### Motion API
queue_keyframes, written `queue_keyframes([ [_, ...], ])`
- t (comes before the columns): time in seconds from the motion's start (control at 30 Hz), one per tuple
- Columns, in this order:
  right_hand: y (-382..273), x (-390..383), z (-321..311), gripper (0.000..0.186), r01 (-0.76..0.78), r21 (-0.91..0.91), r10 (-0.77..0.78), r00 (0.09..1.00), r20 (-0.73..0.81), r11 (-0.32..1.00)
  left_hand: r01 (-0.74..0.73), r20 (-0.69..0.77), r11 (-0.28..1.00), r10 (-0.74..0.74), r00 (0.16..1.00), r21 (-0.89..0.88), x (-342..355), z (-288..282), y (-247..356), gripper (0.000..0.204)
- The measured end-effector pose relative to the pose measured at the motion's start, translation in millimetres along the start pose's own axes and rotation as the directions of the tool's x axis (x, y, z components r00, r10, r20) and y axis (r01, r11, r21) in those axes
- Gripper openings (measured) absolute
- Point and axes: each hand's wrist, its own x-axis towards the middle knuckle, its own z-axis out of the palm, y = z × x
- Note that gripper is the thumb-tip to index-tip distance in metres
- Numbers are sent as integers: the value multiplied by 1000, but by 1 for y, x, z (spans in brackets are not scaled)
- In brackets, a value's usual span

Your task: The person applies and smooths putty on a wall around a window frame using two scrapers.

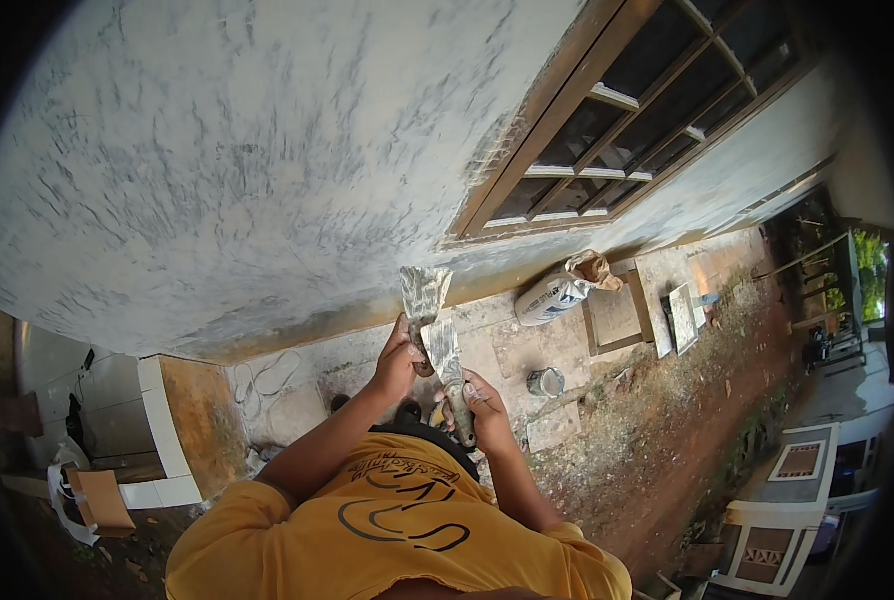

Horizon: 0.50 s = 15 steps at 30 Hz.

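We are looking down from the head view at both hands working close together in front of a plastered grey wall [247, 160]. Our left hand [397, 365] is closing around the handle of a wide putty knife [424, 295], fingers wrapped tight; its blade is pointing up and sitting just against the lower part of the wall, smeared with grey filler. Our right hand [487, 405] is gripping the handle of a second scraper [445, 365], also fully curled around it, with the blade angling up and left so it is touching or nearly touching the first knife near its handle; we cannot tell if the blades are actually in contact. Both tools are sitting right between the hands, just above our yellow shirt [387, 530].

To the right, a brown window frame [607, 130] is running along the wall. Below it on the paved ground a white sack [557, 295] with a crumpled open top is lying near the wall, and a small round tin [545, 381] is standing well apart from it, closer to our right hand. At the lower left a white tiled ledge [162, 440] is showing, with loose white cable [267, 375] lying on the ground near it.
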Motion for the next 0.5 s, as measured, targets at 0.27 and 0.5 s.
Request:
queue_keyframes([
  [0.27, 4, 8, -2, 35, 77, 30, -76, 997, -28, 997, -63, 119, 973, 37, 992, 223, 1, 3, -4, 60],
  [0.5, -1, 13, -8, 37, 65, 98, -70, 996, 58, 993, -213, 191, 866, 139, 972, 452, 6, -10, -1, 57],
])
